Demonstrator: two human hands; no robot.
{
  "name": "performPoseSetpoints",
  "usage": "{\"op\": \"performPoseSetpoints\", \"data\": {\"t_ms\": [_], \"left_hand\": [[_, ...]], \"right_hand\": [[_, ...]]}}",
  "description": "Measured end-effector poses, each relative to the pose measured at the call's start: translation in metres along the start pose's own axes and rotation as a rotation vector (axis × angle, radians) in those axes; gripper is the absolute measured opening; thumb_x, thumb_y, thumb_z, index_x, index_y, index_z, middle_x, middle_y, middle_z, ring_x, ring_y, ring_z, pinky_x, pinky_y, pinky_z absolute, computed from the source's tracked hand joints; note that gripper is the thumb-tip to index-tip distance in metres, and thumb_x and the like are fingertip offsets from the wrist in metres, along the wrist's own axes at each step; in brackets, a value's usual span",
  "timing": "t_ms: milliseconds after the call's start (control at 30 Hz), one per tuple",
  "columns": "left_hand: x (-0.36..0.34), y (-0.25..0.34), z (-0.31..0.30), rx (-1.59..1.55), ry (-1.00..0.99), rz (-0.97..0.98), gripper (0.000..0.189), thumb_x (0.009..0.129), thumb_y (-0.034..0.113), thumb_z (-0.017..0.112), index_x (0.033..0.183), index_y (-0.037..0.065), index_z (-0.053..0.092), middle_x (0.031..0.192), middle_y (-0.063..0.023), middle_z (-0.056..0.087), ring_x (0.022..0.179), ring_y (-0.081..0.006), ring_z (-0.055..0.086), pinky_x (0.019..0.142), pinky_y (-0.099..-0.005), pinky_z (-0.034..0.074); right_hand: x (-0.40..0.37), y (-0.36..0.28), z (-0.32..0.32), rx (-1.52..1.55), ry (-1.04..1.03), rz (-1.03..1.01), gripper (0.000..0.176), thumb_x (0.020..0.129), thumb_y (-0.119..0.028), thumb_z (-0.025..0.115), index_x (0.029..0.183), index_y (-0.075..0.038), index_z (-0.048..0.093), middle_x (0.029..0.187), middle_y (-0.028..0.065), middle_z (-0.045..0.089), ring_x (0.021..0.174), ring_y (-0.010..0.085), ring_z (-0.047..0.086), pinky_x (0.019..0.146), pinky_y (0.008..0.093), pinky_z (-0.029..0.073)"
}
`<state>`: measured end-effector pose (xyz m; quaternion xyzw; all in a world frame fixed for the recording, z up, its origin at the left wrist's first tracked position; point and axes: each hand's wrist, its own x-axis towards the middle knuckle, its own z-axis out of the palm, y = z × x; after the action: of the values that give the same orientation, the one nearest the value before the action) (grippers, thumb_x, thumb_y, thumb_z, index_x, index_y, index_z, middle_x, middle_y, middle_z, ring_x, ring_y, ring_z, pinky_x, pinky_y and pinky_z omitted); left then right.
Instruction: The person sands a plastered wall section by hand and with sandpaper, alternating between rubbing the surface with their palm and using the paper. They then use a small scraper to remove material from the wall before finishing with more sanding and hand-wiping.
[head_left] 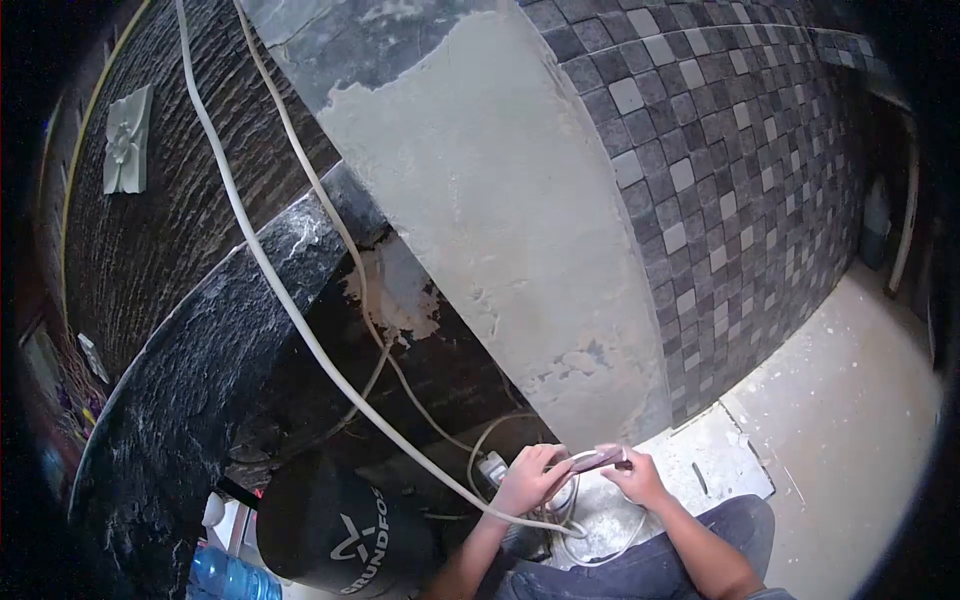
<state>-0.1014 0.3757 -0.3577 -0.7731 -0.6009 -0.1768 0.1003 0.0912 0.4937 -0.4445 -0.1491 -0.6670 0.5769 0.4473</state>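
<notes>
A dark brownish-purple strip (pixel 598 460) stretches between my two hands; its exact kind is too small to make out. My left hand (pixel 530 482) is closed on its left end, palm down. The other end is pinched by the fingers of my right hand (pixel 638 482). Below them, a white cable (pixel 566 526) lies in loops over my lap, and its long run passes by my left wrist from the upper left. A small white box-like fitting (pixel 492 468) with a cable sits just left of my left hand.
A black cylinder marked GRUNDFOS (pixel 345 530) stands at lower left, beside a blue plastic bottle (pixel 235 574). A plastered pillar (pixel 490 210) rises ahead, meeting a mosaic-tiled wall (pixel 720 180). A white-spattered slab (pixel 715 460) lies by my knees. A thinner cable (pixel 300 155) hangs at left.
</notes>
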Motion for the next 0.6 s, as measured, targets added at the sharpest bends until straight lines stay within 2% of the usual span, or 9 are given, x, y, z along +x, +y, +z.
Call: {"op": "performPoseSetpoints", "data": {"t_ms": [100,133,233,267,333,367,433,567,600], "left_hand": [[0.026,0.003,-0.025,0.154,0.086,0.174,0.038,0.085,0.031,0.071,0.115,0.009,0.067,0.115,-0.0109,0.064,0.108,-0.0277,0.062,0.091,-0.0426,0.048],[0.037,0.0,-0.038,0.179,0.139,0.196,0.042,0.082,0.027,0.072,0.119,0.009,0.067,0.121,-0.0108,0.063,0.112,-0.0268,0.061,0.095,-0.0438,0.048],[0.072,-0.021,-0.082,0.389,0.413,0.214,0.058,0.069,0.011,0.072,0.125,0.003,0.064,0.129,-0.0157,0.059,0.121,-0.0331,0.056,0.104,-0.047,0.046],[0.08,-0.028,-0.098,0.451,0.491,0.149,0.06,0.07,0.008,0.069,0.128,0.001,0.062,0.134,-0.0183,0.055,0.126,-0.0351,0.053,0.108,-0.0491,0.043],[0.097,-0.044,-0.129,0.568,0.6,0.064,0.061,0.076,0.008,0.064,0.134,-0.006,0.055,0.143,-0.0246,0.048,0.135,-0.0414,0.045,0.114,-0.0537,0.036],[0.106,-0.047,-0.142,0.61,0.63,0.041,0.062,0.079,0.007,0.061,0.138,-0.007,0.051,0.146,-0.0259,0.044,0.138,-0.0423,0.042,0.115,-0.0529,0.035],[0.124,-0.052,-0.16,0.581,0.673,0.04,0.062,0.081,0.008,0.058,0.141,-0.005,0.048,0.15,-0.0238,0.042,0.141,-0.04,0.039,0.117,-0.0515,0.032],[0.136,-0.054,-0.149,0.716,0.512,0.018,0.06,0.084,0.018,0.06,0.14,-0.001,0.052,0.152,-0.0155,0.044,0.144,-0.031,0.039,0.119,-0.0485,0.028],[0.133,-0.055,-0.142,0.729,0.5,0.023,0.06,0.083,0.019,0.06,0.14,0.0,0.053,0.152,-0.015,0.044,0.144,-0.0302,0.039,0.119,-0.0486,0.027]], "right_hand": [[-0.005,0.02,-0.001,0.157,0.15,0.162,0.018,0.092,-0.019,0.07,0.1,-0.002,0.069,0.069,-0.0037,0.057,0.063,0.0045,0.049,0.056,0.0243,0.04],[-0.006,0.027,-0.008,0.154,0.191,0.251,0.022,0.093,-0.02,0.072,0.1,0.0,0.069,0.082,0.0024,0.069,0.073,0.0073,0.059,0.068,0.0256,0.047],[0.0,0.032,-0.019,0.235,0.41,0.237,0.024,0.094,-0.024,0.072,0.095,0.0,0.068,0.078,0.0003,0.066,0.07,0.0058,0.056,0.064,0.0237,0.044],[0.001,0.045,-0.024,0.188,0.444,0.237,0.026,0.096,-0.026,0.07,0.093,-0.001,0.067,0.074,-0.0026,0.062,0.066,0.0036,0.05,0.059,0.0225,0.04],[0.004,0.053,-0.03,0.241,0.505,0.233,0.025,0.096,-0.026,0.069,0.093,-0.001,0.066,0.072,-0.004,0.059,0.063,0.0027,0.047,0.056,0.0221,0.037],[0.005,0.054,-0.031,0.27,0.532,0.231,0.025,0.097,-0.026,0.069,0.093,-0.002,0.066,0.072,-0.0047,0.058,0.062,0.0023,0.045,0.055,0.022,0.035],[0.007,0.05,-0.033,0.282,0.545,0.225,0.024,0.097,-0.025,0.068,0.094,-0.002,0.066,0.072,-0.0051,0.058,0.062,0.0017,0.045,0.055,0.0217,0.034],[0.005,0.064,-0.033,0.239,0.547,0.211,0.025,0.097,-0.026,0.068,0.094,-0.002,0.067,0.071,-0.0051,0.059,0.061,0.0015,0.045,0.055,0.0214,0.035],[0.006,0.065,-0.033,0.212,0.561,0.2,0.025,0.097,-0.028,0.068,0.091,-0.003,0.065,0.068,-0.0056,0.055,0.058,0.0019,0.043,0.052,0.0217,0.034]]}}
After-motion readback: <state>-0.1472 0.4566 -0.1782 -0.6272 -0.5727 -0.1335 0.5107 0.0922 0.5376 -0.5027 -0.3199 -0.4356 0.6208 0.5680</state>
